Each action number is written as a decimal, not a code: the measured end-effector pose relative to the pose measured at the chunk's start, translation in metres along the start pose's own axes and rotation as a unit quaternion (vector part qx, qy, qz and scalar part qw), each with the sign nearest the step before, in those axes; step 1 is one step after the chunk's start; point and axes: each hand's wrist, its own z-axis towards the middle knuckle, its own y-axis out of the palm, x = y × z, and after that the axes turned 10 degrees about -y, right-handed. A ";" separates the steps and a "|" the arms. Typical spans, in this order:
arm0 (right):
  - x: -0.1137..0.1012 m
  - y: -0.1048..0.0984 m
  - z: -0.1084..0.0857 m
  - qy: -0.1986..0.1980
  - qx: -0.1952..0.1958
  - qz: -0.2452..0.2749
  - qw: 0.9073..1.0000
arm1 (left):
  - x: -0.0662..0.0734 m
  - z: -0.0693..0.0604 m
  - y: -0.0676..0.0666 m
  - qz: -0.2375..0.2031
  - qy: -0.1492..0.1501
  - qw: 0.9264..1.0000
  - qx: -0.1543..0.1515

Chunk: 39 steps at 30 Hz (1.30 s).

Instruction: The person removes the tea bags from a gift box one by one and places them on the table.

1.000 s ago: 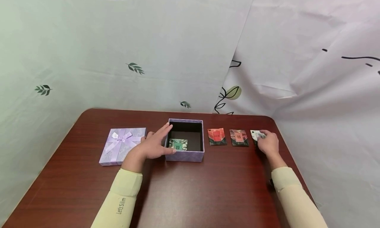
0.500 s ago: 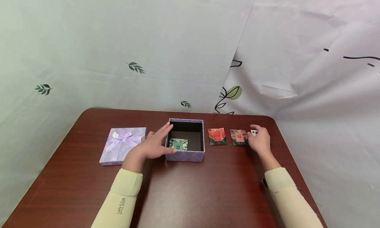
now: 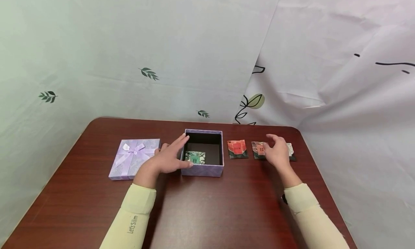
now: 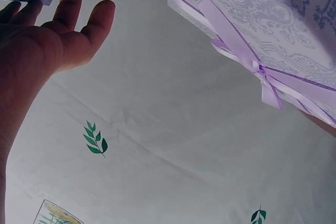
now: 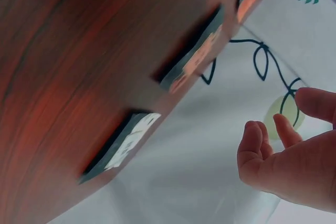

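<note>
Pale cloth backdrop [image 3: 181, 44] with leaf prints fills the back and both sides, wrinkled on the right. Dark red-brown bench [image 3: 210, 213] under everything.

Right sleeve [image 3: 314, 213], cream, comes in from the lower right, forearm angled inward. Left sleeve [image 3: 129, 213], pale yellow with lettering, comes in from the lower left, also angled inward, forearm low past the lid's near right corner.

Lid [image 3: 136, 159]: lilac, patterned, flat on the bench left of the box, off it. Box [image 3: 201, 171]: purple outside, dark inside, upright, top uncovered, between lid and packets.

Left hand [image 3: 168, 159] at the box's left side: thumb spread well away from the fingers, thumb at the front rim near the left corner, extended fingers at the left rim. Left wrist view shows a gap between this hand and the lid.

Right hand [image 3: 278, 152] is above the bench, wrist bent a little inward, fingers loosely curved, thumb apart from them. Head view has it overlapping two packets; right wrist view shows it clear of both.

Ribbon bow [image 3: 132, 150] sits on the lid. Red packet [image 3: 237, 149], brown-red packet [image 3: 259, 150] and white packet [image 3: 290, 150] lie flat in a row right of the box. Green packet [image 3: 196, 157] is inside the box, front left.
</note>
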 end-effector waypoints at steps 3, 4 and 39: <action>-0.006 0.004 -0.001 -0.002 0.005 0.013 1.000 | 0.000 0.000 0.000 0.000 0.000 1.000 0.000; -0.007 0.005 -0.001 -0.002 0.008 0.016 1.000 | 0.001 -0.001 -0.001 -0.001 0.000 1.000 0.000; -0.084 0.037 -0.001 -0.068 -0.013 0.095 0.993 | -0.001 0.001 0.001 0.001 -0.007 1.000 0.002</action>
